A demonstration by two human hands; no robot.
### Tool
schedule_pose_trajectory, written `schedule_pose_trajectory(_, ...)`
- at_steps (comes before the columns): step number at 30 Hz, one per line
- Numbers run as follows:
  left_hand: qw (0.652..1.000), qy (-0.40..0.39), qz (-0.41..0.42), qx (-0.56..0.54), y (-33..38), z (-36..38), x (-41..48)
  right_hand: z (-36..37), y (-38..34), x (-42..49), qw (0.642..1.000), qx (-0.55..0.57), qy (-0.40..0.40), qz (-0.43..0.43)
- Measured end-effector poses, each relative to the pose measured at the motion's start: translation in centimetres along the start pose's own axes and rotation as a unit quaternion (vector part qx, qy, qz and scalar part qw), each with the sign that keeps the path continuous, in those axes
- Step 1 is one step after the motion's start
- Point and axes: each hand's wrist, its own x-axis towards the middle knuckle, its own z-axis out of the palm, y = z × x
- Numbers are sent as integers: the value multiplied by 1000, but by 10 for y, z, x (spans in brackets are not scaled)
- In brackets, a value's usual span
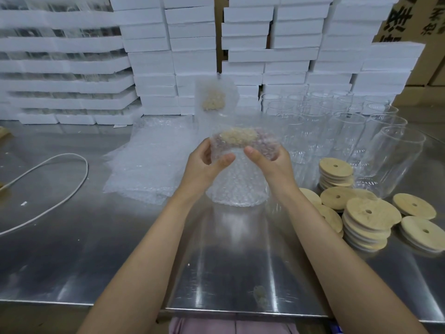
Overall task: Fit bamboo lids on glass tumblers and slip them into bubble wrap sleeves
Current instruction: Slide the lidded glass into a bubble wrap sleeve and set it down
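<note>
A glass tumbler with a bamboo lid stands in a bubble wrap sleeve at the centre of the steel table. My left hand and my right hand grip the sleeve's top at either side, thumbs in front. The lid shows through the wrap between my hands. Behind it stands another wrapped, lidded tumbler. A pile of flat bubble wrap sleeves lies to the left. Several bare glass tumblers stand at the right, and loose bamboo lids are stacked in front of them.
Stacks of white foam boxes wall off the back of the table. A white cable loops across the left side. Cardboard cartons rise at the far right. The table's front edge lies close to me.
</note>
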Motion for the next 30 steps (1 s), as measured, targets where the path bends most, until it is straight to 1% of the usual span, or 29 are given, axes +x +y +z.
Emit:
schedule_pose_trajectory(3,1000,-3,1,-10,2,-2,0,1,-3,1,1000,-2,17,-18)
schedule_pose_trajectory(5,999,-44,-17,-4,2,-4,0,1,-6,1,999,-9,22,-33)
schedule_pose_trajectory(7,994,-84,-38,56,0,-2,-1,1,-9,0,999,-11,26,-38)
schedule_pose_trajectory(9,991,-83,-47,99,-5,2,-2,3,-10,-1,998,-10,33,-43)
schedule_pose_trajectory(11,992,-60,-39,103,-10,2,-2,3,-11,-1,998,-3,41,-47)
schedule_pose_trajectory(14,997,-23,-28,71,-12,3,1,7,-9,0,996,15,64,-56)
schedule_pose_trajectory(17,995,76,-22,53,-13,7,5,10,2,-1,992,22,107,-58)
schedule_pose_trajectory(20,982,173,-10,73,-18,12,11,18,20,-8,987,-48,141,-60)
schedule_pose_trajectory(23,967,231,-14,106,-24,24,17,27,37,-16,978,-127,157,-55)
schedule_pose_trajectory(24,963,239,-12,120,-25,30,19,30,42,-16,974,-161,149,-62)
schedule_pose_trajectory(26,961,229,0,153,-26,43,27,35,49,-16,968,-203,131,-62)
schedule_pose_trajectory(28,963,209,10,170,-28,55,40,36,51,-13,970,-201,130,-37)
schedule_pose_trajectory(30,965,204,-1,166,-28,64,55,34,52,-10,971,-211,110,-10)
